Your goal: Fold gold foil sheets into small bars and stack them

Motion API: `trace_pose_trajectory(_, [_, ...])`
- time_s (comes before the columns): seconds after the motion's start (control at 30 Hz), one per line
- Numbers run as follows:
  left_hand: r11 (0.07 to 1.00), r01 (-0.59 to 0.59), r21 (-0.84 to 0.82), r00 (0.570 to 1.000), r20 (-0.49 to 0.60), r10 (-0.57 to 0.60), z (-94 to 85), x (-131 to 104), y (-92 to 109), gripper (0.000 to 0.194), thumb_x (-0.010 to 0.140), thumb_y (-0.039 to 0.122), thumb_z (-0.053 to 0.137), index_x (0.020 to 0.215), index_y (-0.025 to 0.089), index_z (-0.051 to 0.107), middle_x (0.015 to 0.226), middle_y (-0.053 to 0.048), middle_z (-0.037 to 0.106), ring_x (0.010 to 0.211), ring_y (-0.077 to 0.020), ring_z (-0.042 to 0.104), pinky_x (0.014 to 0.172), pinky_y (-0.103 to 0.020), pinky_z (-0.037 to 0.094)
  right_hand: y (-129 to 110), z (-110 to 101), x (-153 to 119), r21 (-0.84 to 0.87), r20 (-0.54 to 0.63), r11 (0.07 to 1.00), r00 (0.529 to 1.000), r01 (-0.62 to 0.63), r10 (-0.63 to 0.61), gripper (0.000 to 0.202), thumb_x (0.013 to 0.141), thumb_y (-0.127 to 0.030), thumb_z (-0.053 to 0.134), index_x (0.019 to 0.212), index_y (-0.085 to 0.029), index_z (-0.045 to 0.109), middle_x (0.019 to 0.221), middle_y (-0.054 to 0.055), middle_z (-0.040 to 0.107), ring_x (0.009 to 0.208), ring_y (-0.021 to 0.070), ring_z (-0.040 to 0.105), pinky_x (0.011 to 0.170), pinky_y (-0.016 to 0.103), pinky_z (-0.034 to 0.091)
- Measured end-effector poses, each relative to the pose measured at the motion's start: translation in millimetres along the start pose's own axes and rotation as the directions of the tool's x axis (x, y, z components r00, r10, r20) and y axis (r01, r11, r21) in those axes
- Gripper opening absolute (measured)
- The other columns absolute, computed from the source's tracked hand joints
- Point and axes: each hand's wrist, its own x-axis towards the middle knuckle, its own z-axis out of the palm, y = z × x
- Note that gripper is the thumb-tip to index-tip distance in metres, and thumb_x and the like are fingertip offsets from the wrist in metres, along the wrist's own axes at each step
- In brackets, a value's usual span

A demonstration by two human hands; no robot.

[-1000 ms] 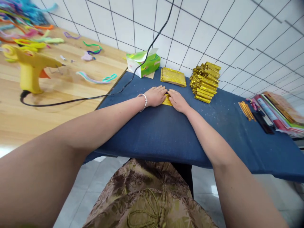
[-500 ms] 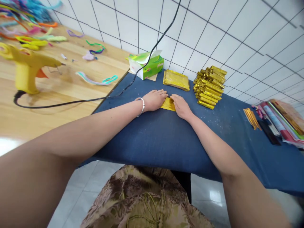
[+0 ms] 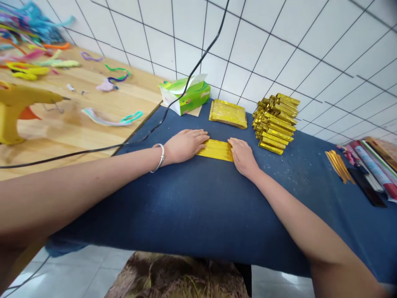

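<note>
A flat strip of shiny gold foil paper (image 3: 216, 149) with lengthwise creases lies on the blue cloth. My left hand (image 3: 186, 145), with a silver bangle at the wrist, rests palm down over its left end, fingers stretched out. On the strip's right end lies my right hand (image 3: 243, 156), its fingers extended along the edge and the thumb by the near side. Both ends of the strip are hidden under the fingers. Behind it sits a flat stack of gold foil sheets (image 3: 228, 113). Farther right is a pile of narrow folded gold foil sticks (image 3: 276, 124).
A green tissue box (image 3: 194, 96) stands near the tiled wall. A black cord (image 3: 161, 120) crosses the blue cloth's left side. On the wooden table lie a yellow glue gun (image 3: 18, 107) and fuzzy craft stems (image 3: 27, 68). Orange-gold strips (image 3: 339, 165) and a black bar (image 3: 367, 188) are at right.
My hands have moved apart toward the strip's two ends, and more of the gold foil shows between them. The view has shifted slightly.
</note>
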Motion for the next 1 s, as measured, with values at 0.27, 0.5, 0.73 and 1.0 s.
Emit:
trace_pose_trajectory(0.27, [0.997,0.06,-0.058,0.998,-0.026,-0.061,0.4,1.0,-8.6,0.045,0.091,0.039,0.036,0.131,0.02,0.045,0.141,-0.006,0.042,0.132,-0.0202,0.035,0.107,-0.035,0.028,-13.2,-13.3,-3.8,-0.054,-0.052,0.994,0.994,-0.096,0.093,0.04,0.087,-0.025,0.043,0.126,-0.026,0.051,0.115,0.01,0.06,0.107,0.0295,0.05,0.088,0.049,0.041])
trace_pose_trajectory(0.5, [0.98,0.006,-0.197,0.995,-0.101,-0.027,-7.4,0.4,-11.7,0.028,0.087,0.033,0.045,0.108,0.022,0.059,0.128,-0.004,0.054,0.12,-0.019,0.047,0.102,-0.036,0.036,-13.1,-17.3,-6.5,-0.027,-0.104,0.997,0.992,-0.068,0.065,0.032,0.087,-0.027,0.046,0.116,-0.033,0.059,0.094,0.009,0.063,0.094,0.0288,0.054,0.081,0.05,0.043])
trace_pose_trajectory(0.73, [0.971,-0.04,-0.235,0.961,-0.274,-0.027,-27.4,-8.0,-6.1,0.027,0.089,0.028,0.038,0.098,0.028,0.063,0.118,0.0,0.062,0.116,-0.0161,0.052,0.101,-0.037,0.037,-19.0,-33.0,-14.6,0.101,-0.337,0.995,0.941,-0.004,0.038,0.025,0.085,-0.023,0.049,0.101,-0.038,0.061,0.095,0.005,0.063,0.092,0.0241,0.058,0.085,0.047,0.045])
trace_pose_trajectory(1.0, [0.899,-0.317,-0.301,0.918,0.14,0.371,-50.6,-13.1,-8.4,0.029,0.088,0.027,0.038,0.098,0.032,0.065,0.104,-0.001,0.067,0.102,-0.0154,0.059,0.095,-0.031,0.041,-18.7,-49.7,-14.9,0.382,-0.059,0.894,0.972,0.234,-0.229,0.019,0.078,-0.015,0.054,0.087,-0.031,0.06,0.088,0.001,0.067,0.084,0.0186,0.062,0.079,0.038,0.049])
